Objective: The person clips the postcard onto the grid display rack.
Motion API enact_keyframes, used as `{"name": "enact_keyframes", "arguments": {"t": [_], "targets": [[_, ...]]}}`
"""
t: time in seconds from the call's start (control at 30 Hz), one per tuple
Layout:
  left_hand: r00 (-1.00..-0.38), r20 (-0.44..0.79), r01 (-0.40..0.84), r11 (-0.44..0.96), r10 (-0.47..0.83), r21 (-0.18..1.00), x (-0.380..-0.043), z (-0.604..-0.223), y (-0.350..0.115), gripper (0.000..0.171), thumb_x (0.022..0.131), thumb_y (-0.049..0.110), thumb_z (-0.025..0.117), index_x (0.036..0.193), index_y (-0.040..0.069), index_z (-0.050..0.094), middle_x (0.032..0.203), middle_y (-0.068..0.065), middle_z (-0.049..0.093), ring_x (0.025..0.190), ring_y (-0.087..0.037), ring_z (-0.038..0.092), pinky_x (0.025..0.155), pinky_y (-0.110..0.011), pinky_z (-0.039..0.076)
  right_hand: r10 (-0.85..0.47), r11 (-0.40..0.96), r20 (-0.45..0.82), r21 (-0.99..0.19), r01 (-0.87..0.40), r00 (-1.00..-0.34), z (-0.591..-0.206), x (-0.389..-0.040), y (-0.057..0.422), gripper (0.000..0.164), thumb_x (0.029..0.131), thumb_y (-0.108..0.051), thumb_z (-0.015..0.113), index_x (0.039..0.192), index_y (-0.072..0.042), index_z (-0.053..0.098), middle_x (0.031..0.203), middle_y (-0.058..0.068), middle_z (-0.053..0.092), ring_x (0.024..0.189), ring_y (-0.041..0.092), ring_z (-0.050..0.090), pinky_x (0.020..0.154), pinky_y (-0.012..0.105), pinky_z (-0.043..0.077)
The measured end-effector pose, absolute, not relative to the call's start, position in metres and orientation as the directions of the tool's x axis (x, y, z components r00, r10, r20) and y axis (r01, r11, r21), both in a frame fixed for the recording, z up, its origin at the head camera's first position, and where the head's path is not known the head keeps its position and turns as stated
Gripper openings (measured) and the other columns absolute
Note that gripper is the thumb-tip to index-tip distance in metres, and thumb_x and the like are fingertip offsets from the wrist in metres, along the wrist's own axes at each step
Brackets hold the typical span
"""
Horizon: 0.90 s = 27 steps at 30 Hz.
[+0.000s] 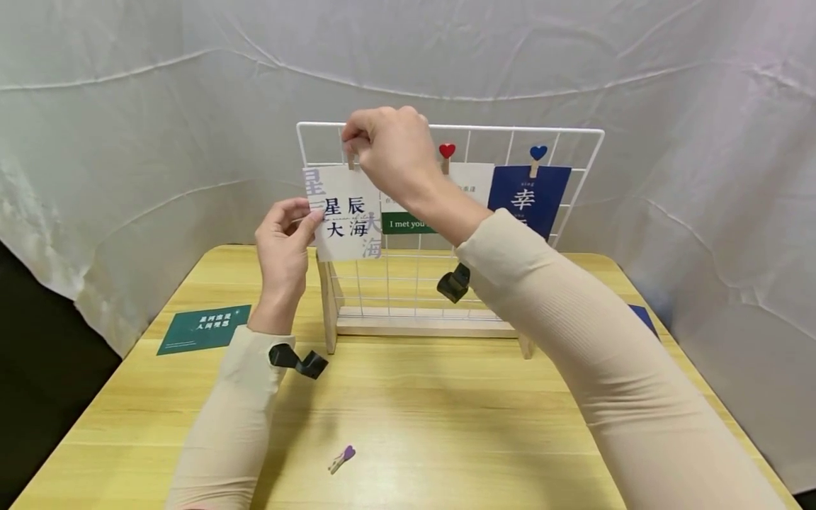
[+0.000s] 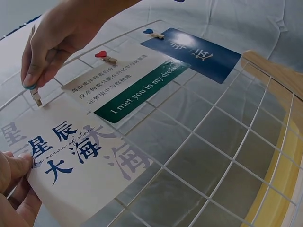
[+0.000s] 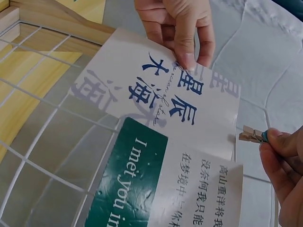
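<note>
My left hand (image 1: 283,248) pinches the left edge of a white card (image 1: 347,248) with blue and lilac Chinese characters, thumb in front. The card stands against the left part of a white wire grid (image 1: 510,129). Above its top edge, my right hand (image 1: 398,152) pinches a small wooden clothespin (image 3: 252,135) with a teal end between thumb and forefinger. In the right wrist view the clothespin's tip is right at the card's edge. Beside it hangs a white-and-green card (image 2: 142,90) under a red heart clothespin (image 1: 447,151), partly hidden by my right wrist.
A dark blue card (image 1: 551,188) hangs at the grid's right under a blue heart clothespin (image 1: 538,153). The grid stands in a wooden base (image 1: 421,326). On the table lie a green card (image 1: 204,329), a purple heart clothespin (image 1: 344,457) and a blue card (image 1: 644,319).
</note>
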<state>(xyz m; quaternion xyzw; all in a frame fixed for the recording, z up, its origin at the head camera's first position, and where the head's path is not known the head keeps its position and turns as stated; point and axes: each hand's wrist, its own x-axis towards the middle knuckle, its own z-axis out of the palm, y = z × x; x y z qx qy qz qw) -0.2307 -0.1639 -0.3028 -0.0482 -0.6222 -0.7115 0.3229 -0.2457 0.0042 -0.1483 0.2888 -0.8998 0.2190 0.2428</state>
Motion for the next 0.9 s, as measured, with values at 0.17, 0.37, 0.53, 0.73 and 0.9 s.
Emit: {"name": "enact_keyframes", "arguments": {"t": [0.17, 0.37, 0.53, 0.73, 0.9], "targets": [[-0.765, 0.521, 0.559, 0.012, -0.378, 0.829, -0.232, -0.303, -0.165, 0.017, 0.09, 0.008, 0.071, 0.106, 0.004, 0.068, 0.097, -0.005, 0.068, 0.083, -0.018, 0.058, 0.07, -0.022, 0.05, -0.398, 0.742, 0.574, -0.257, -0.618, -0.716, -0.147, -0.246, 0.007, 0.017, 0.098, -0.014, 0.061, 0.1, -0.019, 0.077, 0.094, -0.009, 0.074, 0.078, 0.003, 0.063, 0.073, 0.019, 0.046], [-0.776, 0.522, 0.574, -0.052, -0.355, 0.817, -0.233, -0.303, -0.166, 0.014, 0.09, 0.005, 0.069, 0.104, 0.006, 0.068, 0.097, -0.006, 0.069, 0.085, -0.02, 0.06, 0.074, -0.023, 0.054, -0.393, 0.737, 0.567, -0.277, -0.617, -0.724, -0.147, -0.246, 0.008, 0.016, 0.098, -0.016, 0.062, 0.101, -0.019, 0.077, 0.095, -0.009, 0.074, 0.08, 0.002, 0.064, 0.072, 0.017, 0.045], [-0.785, 0.511, 0.567, -0.072, -0.351, 0.821, -0.235, -0.303, -0.164, 0.016, 0.09, 0.004, 0.069, 0.105, 0.006, 0.068, 0.099, -0.007, 0.07, 0.087, -0.02, 0.061, 0.076, -0.024, 0.054, -0.383, 0.747, 0.564, -0.277, -0.605, -0.732, -0.147, -0.245, 0.006, 0.018, 0.098, -0.014, 0.061, 0.102, -0.02, 0.077, 0.096, -0.009, 0.074, 0.082, 0.004, 0.065, 0.074, 0.018, 0.047], [-0.777, 0.509, 0.559, -0.033, -0.37, 0.829, -0.235, -0.301, -0.162, 0.017, 0.09, 0.007, 0.07, 0.107, 0.005, 0.068, 0.1, -0.007, 0.069, 0.085, -0.019, 0.06, 0.075, -0.024, 0.054, -0.396, 0.757, 0.552, -0.256, -0.601, -0.733, -0.145, -0.245, -0.001, 0.022, 0.097, -0.009, 0.058, 0.103, -0.019, 0.077, 0.097, -0.007, 0.073, 0.085, 0.006, 0.066, 0.08, 0.017, 0.049], [-0.778, 0.489, 0.547, -0.042, -0.393, 0.836, -0.235, -0.301, -0.162, 0.016, 0.089, 0.008, 0.072, 0.104, 0.008, 0.07, 0.101, -0.011, 0.068, 0.085, -0.019, 0.059, 0.075, -0.023, 0.054, -0.419, 0.757, 0.548, -0.228, -0.612, -0.723, -0.149, -0.247, -0.006, 0.023, 0.096, -0.007, 0.057, 0.101, -0.018, 0.077, 0.094, -0.007, 0.073, 0.083, 0.008, 0.065, 0.079, 0.02, 0.049]]}}
